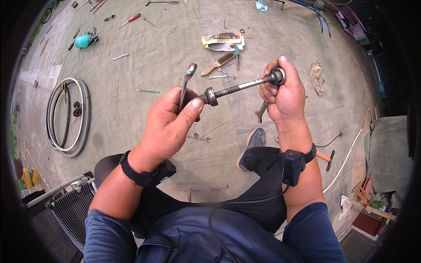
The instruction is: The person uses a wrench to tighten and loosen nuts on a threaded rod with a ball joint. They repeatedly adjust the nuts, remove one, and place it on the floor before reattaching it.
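A bicycle wheel axle (243, 86), a threaded metal rod with a round collar toward each end, is held slanting across the middle, its right end higher in the view. My left hand (169, 120) is closed round its left end, thumb beside the collar, and also grips a shiny wrench (189, 72) whose head sticks up past the fingers. My right hand (287, 90) is closed at the right end, thumb and fingers around the collar there. Below its curled fingers an open-ended wrench (262, 112) juts out, apparently held in the palm; the grip itself is hidden.
On the ground cloth lie a wire brush (218, 64), small wrenches (219, 76), a pencil (148, 91) and a screwdriver (130, 20). Wheel rims and a tyre (81, 140) lie left. An orange-handled tool (324, 156) is right, a mesh chair (66, 215) lower left.
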Available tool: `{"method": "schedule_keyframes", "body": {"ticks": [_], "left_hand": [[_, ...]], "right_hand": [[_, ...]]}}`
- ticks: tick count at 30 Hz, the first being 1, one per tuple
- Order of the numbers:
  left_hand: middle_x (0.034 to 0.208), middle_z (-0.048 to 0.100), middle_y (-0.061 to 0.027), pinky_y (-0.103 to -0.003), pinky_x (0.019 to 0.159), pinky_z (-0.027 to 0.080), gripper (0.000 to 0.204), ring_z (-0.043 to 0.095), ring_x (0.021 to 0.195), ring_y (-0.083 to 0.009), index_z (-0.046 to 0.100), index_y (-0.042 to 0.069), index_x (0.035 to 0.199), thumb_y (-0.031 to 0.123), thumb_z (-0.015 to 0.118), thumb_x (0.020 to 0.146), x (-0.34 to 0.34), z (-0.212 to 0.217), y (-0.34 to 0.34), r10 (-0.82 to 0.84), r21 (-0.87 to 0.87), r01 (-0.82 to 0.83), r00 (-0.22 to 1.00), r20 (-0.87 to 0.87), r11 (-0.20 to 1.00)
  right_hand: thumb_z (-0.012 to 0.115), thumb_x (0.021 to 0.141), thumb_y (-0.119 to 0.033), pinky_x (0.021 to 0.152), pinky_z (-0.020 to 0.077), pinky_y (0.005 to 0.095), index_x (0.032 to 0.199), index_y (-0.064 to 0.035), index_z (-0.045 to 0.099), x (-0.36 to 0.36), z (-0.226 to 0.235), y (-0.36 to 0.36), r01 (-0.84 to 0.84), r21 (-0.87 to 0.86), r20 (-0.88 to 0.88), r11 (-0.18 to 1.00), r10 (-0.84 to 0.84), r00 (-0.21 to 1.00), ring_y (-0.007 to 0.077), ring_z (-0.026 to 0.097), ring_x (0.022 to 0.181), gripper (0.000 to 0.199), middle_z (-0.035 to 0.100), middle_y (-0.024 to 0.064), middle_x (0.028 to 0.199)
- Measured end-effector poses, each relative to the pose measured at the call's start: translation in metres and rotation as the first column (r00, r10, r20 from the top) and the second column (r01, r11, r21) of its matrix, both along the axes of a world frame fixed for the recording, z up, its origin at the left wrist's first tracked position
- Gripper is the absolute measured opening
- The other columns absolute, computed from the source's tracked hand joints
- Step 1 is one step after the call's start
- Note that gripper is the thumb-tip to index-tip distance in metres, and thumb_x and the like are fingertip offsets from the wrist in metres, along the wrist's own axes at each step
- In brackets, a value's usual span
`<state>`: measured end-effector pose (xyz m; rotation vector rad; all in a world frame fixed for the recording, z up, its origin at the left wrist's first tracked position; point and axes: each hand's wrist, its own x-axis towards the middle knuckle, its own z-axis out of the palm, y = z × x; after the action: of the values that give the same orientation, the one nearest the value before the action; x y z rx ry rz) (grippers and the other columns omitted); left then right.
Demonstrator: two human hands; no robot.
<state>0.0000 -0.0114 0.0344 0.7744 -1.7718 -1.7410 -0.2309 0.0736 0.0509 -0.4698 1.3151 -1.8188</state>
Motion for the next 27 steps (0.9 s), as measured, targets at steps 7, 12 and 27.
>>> {"method": "schedule_keyframes", "body": {"ticks": [7, 12, 27], "left_hand": [[0.075, 0.057, 0.0002, -0.023, 0.059, 0.042, 0.029, 0.049, 0.067, -0.0043, 0.059, 0.003, 0.092, 0.031, 0.058, 0.101, -0.004, -0.001, 0.003, 0.018, 0.193, -0.005, 0.997, -0.071, 0.981], [0.081, 0.058, -0.0006, -0.023, 0.065, 0.044, 0.028, 0.053, 0.074, -0.0058, 0.058, 0.003, 0.1, 0.031, 0.06, 0.1, -0.001, -0.002, 0.001, -0.02, 0.024, 0.02, 1.0, 0.006, 1.0], [0.077, 0.058, -0.0031, -0.019, 0.045, 0.031, 0.023, 0.041, 0.053, -0.0026, 0.055, 0.003, 0.109, 0.025, 0.056, 0.101, -0.003, -0.001, -0.001, -0.021, 0.301, 0.031, 0.999, -0.036, 0.953]], "right_hand": [[0.046, 0.101, -0.037, 0.039, 0.0226, 0.0257, 0.078, -0.0037, 0.054, 0.0, 0.0, 0.0, -0.009, 0.003, 0.003, 1.0, 0.009, 1.0, 0.008, 0.026, 0.039, 0.041, 0.033, -0.0022, 0.05], [0.045, 0.101, -0.036, 0.039, 0.0225, 0.0258, 0.078, -0.0037, 0.054, 0.0, 0.0, -0.001, -0.018, -0.011, 0.003, 1.0, 0.018, 1.0, 0.008, 0.026, 0.039, 0.041, 0.033, -0.0024, 0.049], [0.045, 0.101, -0.035, 0.039, 0.0229, 0.0255, 0.078, -0.0038, 0.055, 0.0, -0.001, 0.0, 0.002, -0.006, 0.004, 1.0, -0.002, 1.0, 0.0078, 0.027, 0.039, 0.04, 0.034, -0.0023, 0.049]]}}
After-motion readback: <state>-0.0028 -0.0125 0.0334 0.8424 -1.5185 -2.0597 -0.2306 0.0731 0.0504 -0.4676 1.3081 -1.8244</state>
